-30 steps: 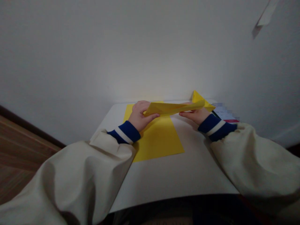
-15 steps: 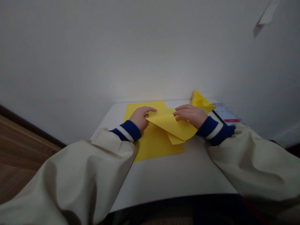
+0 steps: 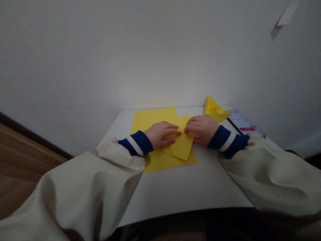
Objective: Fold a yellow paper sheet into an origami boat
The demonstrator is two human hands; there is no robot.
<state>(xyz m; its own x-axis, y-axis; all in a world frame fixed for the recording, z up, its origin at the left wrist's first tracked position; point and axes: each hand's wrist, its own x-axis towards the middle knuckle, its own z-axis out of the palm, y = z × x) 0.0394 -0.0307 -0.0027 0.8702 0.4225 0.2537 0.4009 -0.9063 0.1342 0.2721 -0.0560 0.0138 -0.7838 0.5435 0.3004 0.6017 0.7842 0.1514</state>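
Observation:
A folded piece of yellow paper (image 3: 184, 149) lies at the middle of the table, partly over a larger flat yellow sheet (image 3: 156, 119). My left hand (image 3: 162, 134) rests on its left side, with the fingers stretched out and slightly apart. At the right edge, my right hand (image 3: 202, 130) grips the folded paper, its fingers bent over the top and the thumb low by the edge. Both hands cover parts of the paper. Behind my right hand stands a folded yellow paper boat (image 3: 214, 109).
The white table (image 3: 190, 194) meets a pale wall (image 3: 160, 60) at its far side. A device with a lit screen (image 3: 240, 121) lies at the right, beyond my sleeve. Wooden furniture (image 3: 27, 167) is at the left. A paper strip (image 3: 288, 13) hangs on the wall.
The raised, partly opened paper now lies flatter as a narrower folded shape. My left hand has moved right onto it, and my right hand has shifted slightly nearer and closed at its edge.

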